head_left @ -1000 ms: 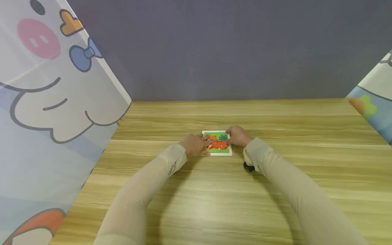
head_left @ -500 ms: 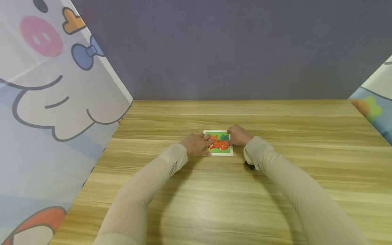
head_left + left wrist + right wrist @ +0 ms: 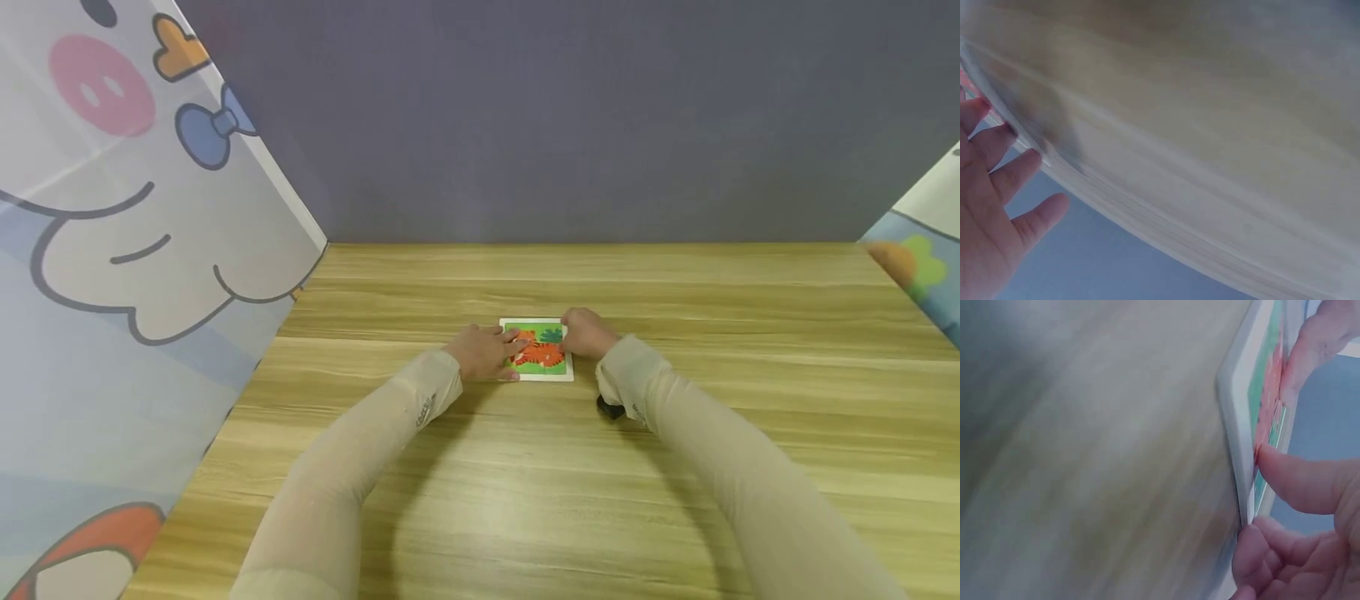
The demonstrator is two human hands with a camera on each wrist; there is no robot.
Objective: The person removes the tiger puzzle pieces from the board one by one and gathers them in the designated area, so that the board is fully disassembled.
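Observation:
A square board (image 3: 553, 377) with a white border and a green picture of an orange tiger lies flat on the wooden table. The left hand (image 3: 480, 353) rests on its left side with fingers spread over the picture; in the left wrist view that hand (image 3: 991, 206) has its fingertips at the board's edge. At the upper right corner is the right hand (image 3: 588, 333). The right wrist view shows the right hand (image 3: 1304, 525) with its thumb on the picture and curled fingers against the rim of the board (image 3: 1238, 412).
The wooden table (image 3: 480, 500) runs back to a dark grey panel (image 3: 570, 125). A cartoon-printed panel (image 3: 172, 233) stands on the left and another (image 3: 918, 250) on the right. A small black object (image 3: 611, 408) shows under the right cuff.
Both hands and the board keep nearly the same places on the table. The head view has shifted slightly.

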